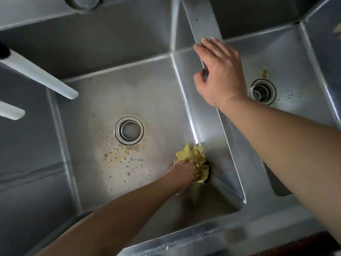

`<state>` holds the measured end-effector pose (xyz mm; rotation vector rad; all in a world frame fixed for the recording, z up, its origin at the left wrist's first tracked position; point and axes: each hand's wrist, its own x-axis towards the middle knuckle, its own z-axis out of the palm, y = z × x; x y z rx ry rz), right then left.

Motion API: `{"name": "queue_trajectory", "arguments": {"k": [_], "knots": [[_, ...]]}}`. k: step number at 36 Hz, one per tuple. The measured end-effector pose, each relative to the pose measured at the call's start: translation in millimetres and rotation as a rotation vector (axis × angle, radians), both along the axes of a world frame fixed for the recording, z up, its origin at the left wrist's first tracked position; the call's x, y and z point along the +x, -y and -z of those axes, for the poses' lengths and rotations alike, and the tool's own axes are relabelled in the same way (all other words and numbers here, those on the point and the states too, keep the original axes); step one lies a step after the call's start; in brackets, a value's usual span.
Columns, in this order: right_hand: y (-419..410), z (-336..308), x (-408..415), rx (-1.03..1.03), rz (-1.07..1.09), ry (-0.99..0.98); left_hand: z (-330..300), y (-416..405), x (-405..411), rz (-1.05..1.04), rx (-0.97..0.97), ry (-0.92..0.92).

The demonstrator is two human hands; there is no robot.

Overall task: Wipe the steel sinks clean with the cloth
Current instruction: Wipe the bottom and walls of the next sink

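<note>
I look down into a steel sink basin with a round drain and brown water spots on its floor. My left hand holds a crumpled yellow cloth against the basin floor, in the near right corner by the side wall. My right hand rests on the steel divider between the basins, fingers straight along its top and thumb hooked over its left edge. A second basin lies to the right, with its own strainer drain and a yellowish stain near it.
Two white spouts reach in from the left over the basin's edge. A round steel fitting sits on the back ledge. The front rim runs along the bottom.
</note>
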<state>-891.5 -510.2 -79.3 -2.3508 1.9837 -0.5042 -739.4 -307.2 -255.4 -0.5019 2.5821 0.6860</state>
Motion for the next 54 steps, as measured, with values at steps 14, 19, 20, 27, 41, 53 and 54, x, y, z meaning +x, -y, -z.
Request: {"name": "queue_trajectory", "arguments": {"k": [14,19,20,27,41,53,54], "knots": [[-19,5,-2,-0.014,0.020,0.001,-17,28,112,-0.399,0.082,0.321],[-45,-7,11,0.073,-0.051,-0.158,-78,31,116,-0.816,0.384,0.231],[-56,-9,15,0.085,-0.099,-0.199,-88,29,117,-0.948,0.404,0.166],[-140,29,59,0.493,-0.625,-0.145,-116,-1,172,-1.619,0.453,-0.058],[-186,140,182,1.246,-0.268,-0.316,-82,-42,243,-2.059,0.499,0.076],[-106,148,231,0.987,0.198,-0.058,-91,-33,242,-2.128,0.468,-0.216],[-101,149,232,0.950,0.198,-0.051,-92,-33,243,-2.135,0.465,-0.224]]}}
